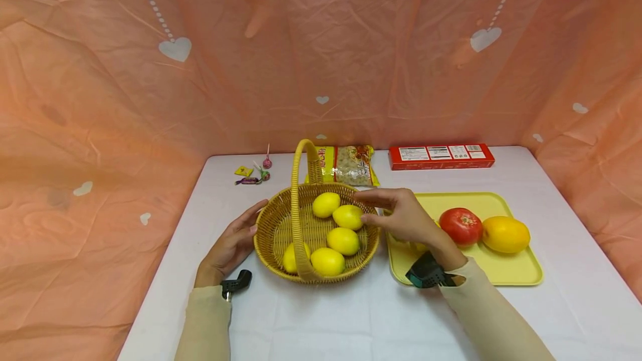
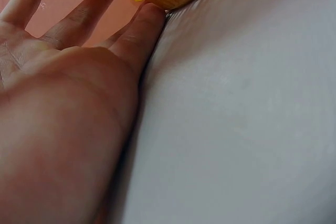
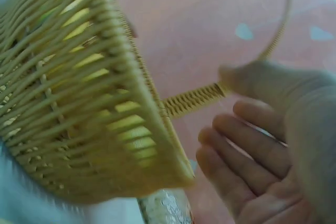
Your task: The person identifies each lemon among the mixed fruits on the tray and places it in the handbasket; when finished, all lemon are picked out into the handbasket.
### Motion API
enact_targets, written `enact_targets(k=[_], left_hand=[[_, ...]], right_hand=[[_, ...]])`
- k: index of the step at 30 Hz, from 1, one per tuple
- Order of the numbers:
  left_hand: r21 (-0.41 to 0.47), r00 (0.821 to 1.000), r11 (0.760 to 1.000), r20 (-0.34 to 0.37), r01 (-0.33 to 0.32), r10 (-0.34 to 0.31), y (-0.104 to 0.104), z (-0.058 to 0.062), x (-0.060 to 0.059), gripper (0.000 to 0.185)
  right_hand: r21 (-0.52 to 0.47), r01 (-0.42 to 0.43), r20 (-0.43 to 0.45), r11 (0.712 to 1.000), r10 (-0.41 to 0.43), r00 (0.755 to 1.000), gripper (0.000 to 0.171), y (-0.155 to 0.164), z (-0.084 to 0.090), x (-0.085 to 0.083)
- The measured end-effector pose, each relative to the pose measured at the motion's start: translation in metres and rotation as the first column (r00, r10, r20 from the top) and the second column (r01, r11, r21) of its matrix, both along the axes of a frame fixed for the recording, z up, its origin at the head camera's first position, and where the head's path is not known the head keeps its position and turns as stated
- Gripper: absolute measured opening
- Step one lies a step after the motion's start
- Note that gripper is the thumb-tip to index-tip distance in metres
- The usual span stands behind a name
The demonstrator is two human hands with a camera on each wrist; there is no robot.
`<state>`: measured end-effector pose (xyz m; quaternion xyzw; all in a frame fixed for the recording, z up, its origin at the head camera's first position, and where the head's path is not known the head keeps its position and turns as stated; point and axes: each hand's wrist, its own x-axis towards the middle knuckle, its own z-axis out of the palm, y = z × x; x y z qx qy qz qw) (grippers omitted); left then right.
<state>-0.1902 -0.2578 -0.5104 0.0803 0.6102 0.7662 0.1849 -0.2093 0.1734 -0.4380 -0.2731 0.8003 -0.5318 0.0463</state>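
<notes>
The left fingers (image 1: 249,215) rest relaxed against the basket (image 1: 277,227); the right fingers (image 1: 376,196), wide and empty, hover at its rim. Between them, five lemons (image 1: 343,241) seem already placed; rightward, fruit (image 1: 505,234) on the tray (image 1: 501,273) perhaps remains.

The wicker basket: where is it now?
In the head view, the wicker basket sits on the table slightly left of centre, between the left hand and the yellow tray.
</notes>
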Motion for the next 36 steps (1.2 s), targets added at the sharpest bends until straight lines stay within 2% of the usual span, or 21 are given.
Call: enact_targets(k=[3, 6, 11, 17, 23, 27, 30, 33, 36], left_hand=[[0.0, 1.0, 1.0, 0.001, 0.001, -0.001, 0.001, 0.0, 0.0, 0.064], [0.006, 1.0, 1.0, 0.0, 0.005, -0.005, 0.001, -0.001, 0.0, 0.064], [0.011, 1.0, 1.0, 0.004, 0.008, -0.008, -0.001, -0.003, -0.001, 0.064], [0.012, 1.0, 1.0, 0.007, 0.003, -0.003, -0.001, -0.003, -0.001, 0.064], [0.01, 1.0, 1.0, 0.008, 0.0, 0.0, 0.0, -0.002, -0.001, 0.064], [0.014, 1.0, 1.0, 0.006, 0.0, 0.0, 0.0, 0.0, 0.0, 0.065], [0.012, 1.0, 1.0, -0.002, 0.001, -0.001, 0.0, 0.001, 0.001, 0.064], [0.008, 1.0, 1.0, -0.01, 0.005, -0.005, 0.0, 0.001, 0.001, 0.064], [0.006, 1.0, 1.0, -0.005, 0.004, -0.004, 0.001, 0.001, 0.001, 0.064]], right_hand=[[-0.129, -0.021, 0.126, 0.991, 0.037, 0.991, 0.046, 0.019, 0.001, 0.003], [-0.178, 0.0, 0.195, 0.984, 0.036, 0.98, 0.045, 0.04, 0.001, 0.009], [-0.155, 0.055, 0.24, 0.986, -0.017, 0.971, 0.046, 0.072, -0.003, 0.023], [-0.089, 0.113, 0.241, 0.99, -0.089, 0.966, 0.045, 0.099, -0.009, 0.042], [-0.024, 0.146, 0.173, 0.989, -0.139, 0.975, 0.045, 0.114, -0.014, 0.052], [0.041, 0.181, 0.078, 0.983, -0.184, 0.98, 0.044, 0.118, -0.016, 0.053], [0.088, 0.222, 0.004, 0.971, -0.224, 0.975, 0.046, 0.119, -0.019, 0.052], [0.168, 0.282, -0.081, 0.945, -0.272, 0.959, 0.048, 0.119, -0.022, 0.052], [0.279, 0.357, -0.177, 0.892, -0.317, 0.932, 0.05, 0.118, -0.023, 0.051]])
